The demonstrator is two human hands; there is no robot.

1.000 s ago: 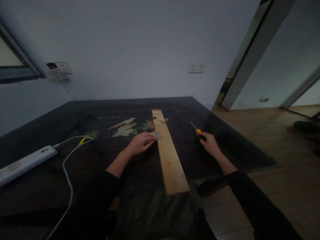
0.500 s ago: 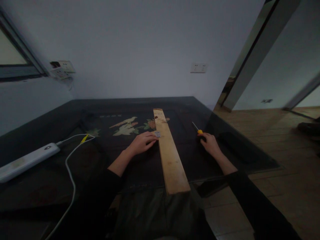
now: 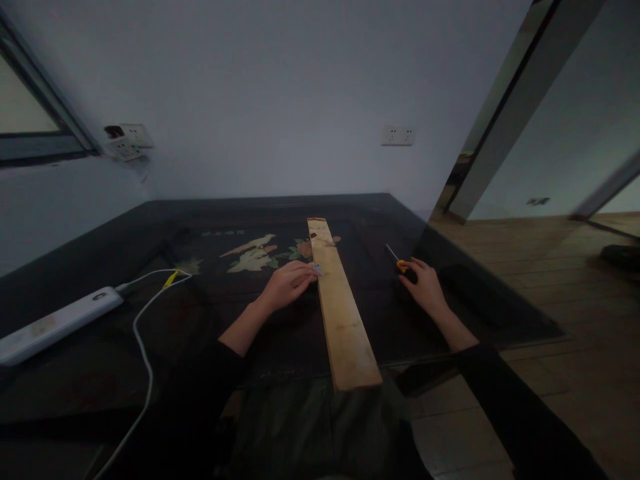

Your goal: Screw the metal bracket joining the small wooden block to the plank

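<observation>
A long wooden board (image 3: pixel 345 320) lies on the dark table, its near end jutting past the table's front edge. My left hand (image 3: pixel 289 285) is at the board's left edge, fingers pinched on a small silvery metal piece (image 3: pixel 316 268). That piece seems to have holes in it and rests over the edge of the wood; its exact kind is too small to tell. To the right of the board, a screwdriver (image 3: pixel 401 265) with a yellow and black handle points away to the left. Around its handle my right hand (image 3: pixel 424 287) is open, thumb and fingers apart.
A white power strip (image 3: pixel 60 325) lies at the left of the table (image 3: pixel 280 353), with a white cable (image 3: pixel 145 353) carrying a yellow tag. A dark flat object (image 3: pixel 470 293) is right of my right hand. The wall (image 3: pixel 270 100) stands behind the table.
My right hand's fingers have spread and lifted off the screwdriver's handle, showing more of it. The screwdriver stays in place. My left hand and the board are nearly unchanged.
</observation>
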